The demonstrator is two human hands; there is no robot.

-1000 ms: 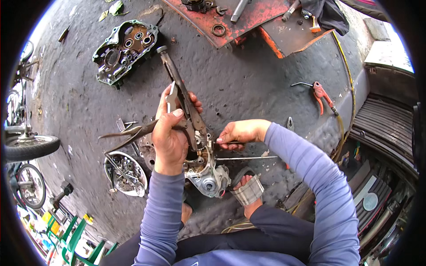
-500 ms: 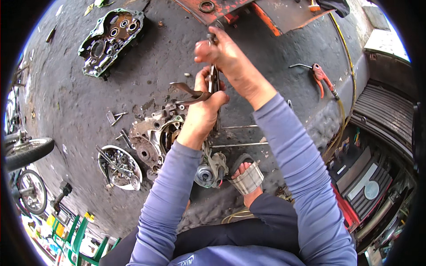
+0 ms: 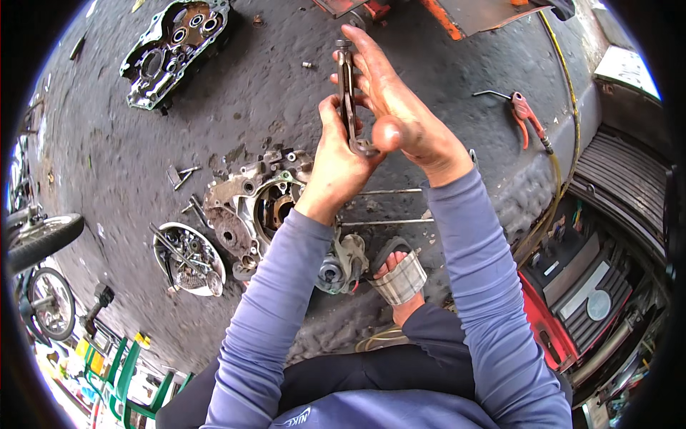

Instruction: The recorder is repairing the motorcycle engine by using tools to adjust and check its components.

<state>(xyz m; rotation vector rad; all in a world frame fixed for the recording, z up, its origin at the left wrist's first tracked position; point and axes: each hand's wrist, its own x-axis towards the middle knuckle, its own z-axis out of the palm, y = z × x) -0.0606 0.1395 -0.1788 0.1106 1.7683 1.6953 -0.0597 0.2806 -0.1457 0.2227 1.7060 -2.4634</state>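
Note:
My left hand [image 3: 336,168] is closed round a pair of dark metal locking pliers [image 3: 347,93], held nearly upright in the picture with the screw knob at the far end. My right hand [image 3: 404,121] lies along the right side of the pliers. Its fingers are stretched out, some reaching behind the tool, and its thumb stands apart. Below my hands on the floor sits an opened engine case [image 3: 246,207], greasy and partly hidden by my left forearm. A small metal cylinder [image 3: 307,65] lies on the floor beyond my left hand.
Far left lies an engine cover [image 3: 153,64]. A bowl of small parts [image 3: 182,282] stands left of the engine. To the right are a red air gun [image 3: 525,114] with a yellow hose [image 3: 572,100] and a red-black toolbox [image 3: 547,329]. My sandaled foot [image 3: 400,275] is beside the engine.
My right hand has let go of the screw knob, and its fingers have straightened beside the tool. The pliers have turned in my left hand; their curved lever no longer sticks out left.

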